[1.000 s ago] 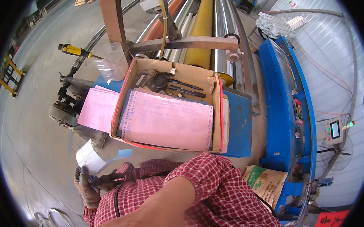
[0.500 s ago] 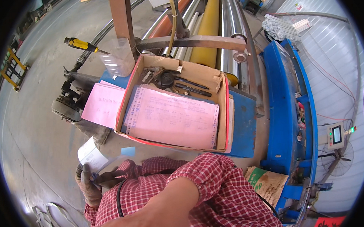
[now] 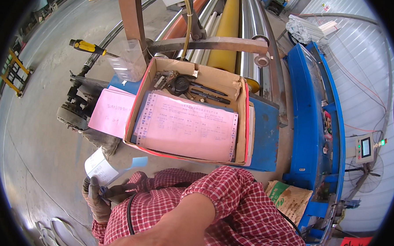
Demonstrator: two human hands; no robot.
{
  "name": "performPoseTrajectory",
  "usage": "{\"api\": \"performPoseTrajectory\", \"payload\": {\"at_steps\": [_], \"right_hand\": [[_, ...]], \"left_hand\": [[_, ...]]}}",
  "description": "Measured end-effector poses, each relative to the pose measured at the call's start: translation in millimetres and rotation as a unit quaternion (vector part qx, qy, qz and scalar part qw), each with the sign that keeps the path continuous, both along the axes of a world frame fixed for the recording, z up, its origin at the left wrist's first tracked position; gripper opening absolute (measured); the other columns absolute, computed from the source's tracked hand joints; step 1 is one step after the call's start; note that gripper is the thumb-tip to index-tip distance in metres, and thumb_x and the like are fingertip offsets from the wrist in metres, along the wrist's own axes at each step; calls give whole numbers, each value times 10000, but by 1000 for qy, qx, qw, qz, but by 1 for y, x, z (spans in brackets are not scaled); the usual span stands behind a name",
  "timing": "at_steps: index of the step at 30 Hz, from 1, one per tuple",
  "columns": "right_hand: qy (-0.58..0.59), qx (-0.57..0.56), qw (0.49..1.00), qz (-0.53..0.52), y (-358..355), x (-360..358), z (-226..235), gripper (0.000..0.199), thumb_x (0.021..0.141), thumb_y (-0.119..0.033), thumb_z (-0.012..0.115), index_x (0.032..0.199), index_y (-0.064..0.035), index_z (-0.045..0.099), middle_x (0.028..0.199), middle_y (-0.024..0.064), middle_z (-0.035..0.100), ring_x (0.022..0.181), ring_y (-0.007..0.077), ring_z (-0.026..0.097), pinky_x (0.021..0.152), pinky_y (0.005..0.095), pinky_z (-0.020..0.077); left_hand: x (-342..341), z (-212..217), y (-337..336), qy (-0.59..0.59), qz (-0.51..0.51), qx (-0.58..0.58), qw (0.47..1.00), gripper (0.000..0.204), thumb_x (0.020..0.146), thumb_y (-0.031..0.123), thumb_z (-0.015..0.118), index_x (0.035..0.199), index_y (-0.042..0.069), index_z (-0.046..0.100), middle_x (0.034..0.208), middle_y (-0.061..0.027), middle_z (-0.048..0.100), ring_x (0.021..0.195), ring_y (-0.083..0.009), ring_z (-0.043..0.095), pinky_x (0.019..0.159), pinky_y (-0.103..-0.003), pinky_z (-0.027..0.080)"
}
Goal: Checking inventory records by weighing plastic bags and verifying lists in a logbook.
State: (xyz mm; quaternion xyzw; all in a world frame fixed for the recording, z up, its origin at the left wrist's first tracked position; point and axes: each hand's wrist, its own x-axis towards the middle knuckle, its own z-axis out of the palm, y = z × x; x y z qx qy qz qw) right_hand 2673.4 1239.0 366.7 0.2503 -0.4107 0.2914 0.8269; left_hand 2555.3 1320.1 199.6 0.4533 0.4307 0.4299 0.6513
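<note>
Bright even daylight, soft shadows, sharp centre, strong fisheye bending, black rim

The person wears a red-and-white checked shirt (image 3: 218, 210) with short sleeves, a grey work glove on the left hand (image 3: 96, 200), and a dark strap across the chest.

A cardboard box (image 3: 238, 121) sits on a blue stand (image 3: 263, 133). Inside it lies a pink form (image 3: 188, 127) with dark tools (image 3: 191, 87) behind. Left of the box lies pink paper (image 3: 110, 111). Beyond the box run metal rollers (image 3: 245, 28). A screwdriver (image 3: 88, 47) lies far left of it.
</note>
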Motion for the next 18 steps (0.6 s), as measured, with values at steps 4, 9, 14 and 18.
{"api": "performPoseTrajectory", "payload": {"at_steps": [4,9,14,18], "right_hand": [[11,-5,1000,13,-6,3,2,288,914,-229,439,951,18,583,836,72,525,724,129,484,605,211,422],[-102,-61,993,9,-11,21,6,286,915,-216,449,996,28,573,844,77,529,733,137,494,618,226,432],[-24,-14,999,-36,-21,32,6,279,911,-196,462,1032,30,571,862,86,524,751,145,506,631,238,436],[-161,-17,987,-14,-29,53,9,265,914,-185,456,1026,19,582,872,94,517,761,160,512,637,246,438]], "left_hand": [[7,6,-4,-2,6,4,1000,296,811,319,611,903,37,608,828,-22,610,737,-99,538,635,-237,413],[-3,-7,2,68,8,44,997,315,809,330,609,928,39,595,827,-25,600,718,-100,530,621,-240,409],[-1,-8,-2,27,-15,18,999,303,834,321,576,944,39,590,862,-37,599,771,-123,526,689,-270,414],[25,3,-16,-40,-15,22,999,340,837,338,574,977,28,583,901,-58,601,816,-144,535,734,-300,418]]}}
